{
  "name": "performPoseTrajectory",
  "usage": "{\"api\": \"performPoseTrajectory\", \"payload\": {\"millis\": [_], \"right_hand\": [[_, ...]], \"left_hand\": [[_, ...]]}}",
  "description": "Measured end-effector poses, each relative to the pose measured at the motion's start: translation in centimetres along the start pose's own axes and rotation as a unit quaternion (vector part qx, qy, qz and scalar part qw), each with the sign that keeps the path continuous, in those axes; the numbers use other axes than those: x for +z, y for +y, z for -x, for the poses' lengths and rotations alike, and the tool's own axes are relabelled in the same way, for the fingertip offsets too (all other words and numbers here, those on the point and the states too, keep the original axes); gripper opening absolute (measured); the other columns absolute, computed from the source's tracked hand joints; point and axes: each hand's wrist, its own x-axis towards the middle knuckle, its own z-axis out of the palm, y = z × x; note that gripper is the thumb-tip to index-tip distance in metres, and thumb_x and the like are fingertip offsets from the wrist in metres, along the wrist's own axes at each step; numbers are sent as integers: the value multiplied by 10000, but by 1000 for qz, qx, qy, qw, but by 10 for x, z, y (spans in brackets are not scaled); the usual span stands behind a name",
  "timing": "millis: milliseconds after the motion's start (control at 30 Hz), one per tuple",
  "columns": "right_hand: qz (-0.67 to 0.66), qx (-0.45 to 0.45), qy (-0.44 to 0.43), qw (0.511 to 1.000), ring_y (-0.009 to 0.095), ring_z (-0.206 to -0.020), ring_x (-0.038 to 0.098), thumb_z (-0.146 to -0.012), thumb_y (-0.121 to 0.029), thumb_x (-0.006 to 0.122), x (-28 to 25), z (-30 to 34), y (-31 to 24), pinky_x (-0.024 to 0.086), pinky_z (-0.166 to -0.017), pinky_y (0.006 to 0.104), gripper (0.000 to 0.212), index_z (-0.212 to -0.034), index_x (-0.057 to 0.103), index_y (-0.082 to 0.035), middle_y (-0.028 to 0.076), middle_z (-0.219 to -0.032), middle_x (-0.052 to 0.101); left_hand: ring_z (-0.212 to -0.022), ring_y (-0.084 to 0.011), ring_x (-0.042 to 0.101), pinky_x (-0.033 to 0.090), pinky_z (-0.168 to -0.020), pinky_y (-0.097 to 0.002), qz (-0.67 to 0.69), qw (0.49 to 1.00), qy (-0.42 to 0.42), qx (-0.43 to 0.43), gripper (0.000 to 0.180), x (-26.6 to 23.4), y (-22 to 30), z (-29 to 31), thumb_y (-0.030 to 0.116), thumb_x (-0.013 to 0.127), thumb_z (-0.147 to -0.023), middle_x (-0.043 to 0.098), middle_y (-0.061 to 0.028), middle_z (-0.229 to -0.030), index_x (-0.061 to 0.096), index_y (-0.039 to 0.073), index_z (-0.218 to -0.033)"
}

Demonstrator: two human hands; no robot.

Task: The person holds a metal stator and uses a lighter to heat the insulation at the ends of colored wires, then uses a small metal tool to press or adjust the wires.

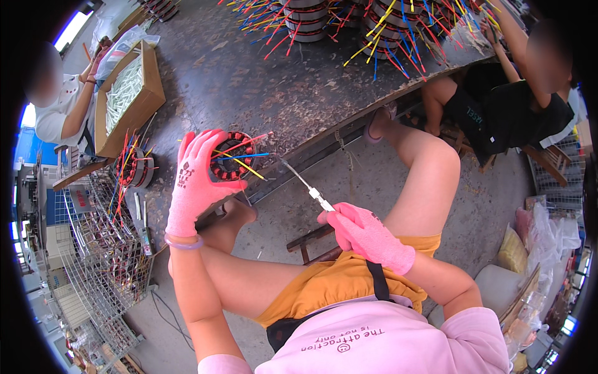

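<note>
My left hand [198, 177], in a pink glove, is closed round the side of a small motor stator [232, 156] at the table's near edge. Red, black and metal windings ring the stator's open centre, and red, blue and yellow wires [252, 156] stick out to the right. In its pink glove, my right hand [367, 235] grips a slim tool [314, 192] with a long thin metal shaft and a white fitting. The tool's tip points up and left toward the wires, a little apart from them. Fingers hide the tool's rear end.
A second stator [135, 168] with coloured wires lies at the table's left edge. Beyond it stands a cardboard box [152, 81] of white sticks. Stacked stators [305, 19] with spreading wires fill the far side. Co-workers sit left and right. A wire basket [103, 262] is at lower left.
</note>
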Motion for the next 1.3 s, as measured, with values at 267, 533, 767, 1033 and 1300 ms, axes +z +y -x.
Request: {"api": "performPoseTrajectory", "payload": {"millis": [267,533,767,1033,1300], "right_hand": [[0,-1,-2,1000,46,-462,361,-1013,-359,495,-1,-1,1,272,-435,232,358,-1138,626,-50,-6,-609,499],[-26,-8,-6,1000,47,-455,355,-1016,-343,484,0,0,1,273,-434,232,352,-1145,625,-47,-8,-610,501],[-11,-5,0,1000,51,-460,357,-1011,-347,492,-1,-1,3,283,-442,239,355,-1134,633,-45,-6,-608,506],[13,-15,-10,1000,86,-565,480,-1017,-306,497,-2,3,-6,409,-543,263,333,-1092,617,-5,15,-666,500],[34,-42,-10,998,85,-565,485,-1022,-310,491,-4,1,1,411,-539,262,342,-1093,616,0,14,-668,509]], "left_hand": [[-1304,-319,499,245,-1194,-518,3,1000,1,3,836,0,0,0,280,896,-558,586,-126,-1333,567,61,-1294],[-1271,-297,524,236,-1206,-496,0,1000,7,5,817,0,2,-1,193,856,-541,598,-106,-1296,550,56,-1286],[-1272,-294,526,236,-1206,-498,0,1000,5,7,818,0,1,-1,203,862,-538,603,-106,-1293,554,58,-1282],[-1294,-314,503,230,-1200,-520,8,1000,-2,7,840,-1,1,-1,253,887,-541,591,-122,-1314,560,69,-1292],[-1280,-290,526,229,-1206,-503,-1,1000,4,7,829,1,1,-1,217,870,-531,603,-106,-1299,561,61,-1284]]}}
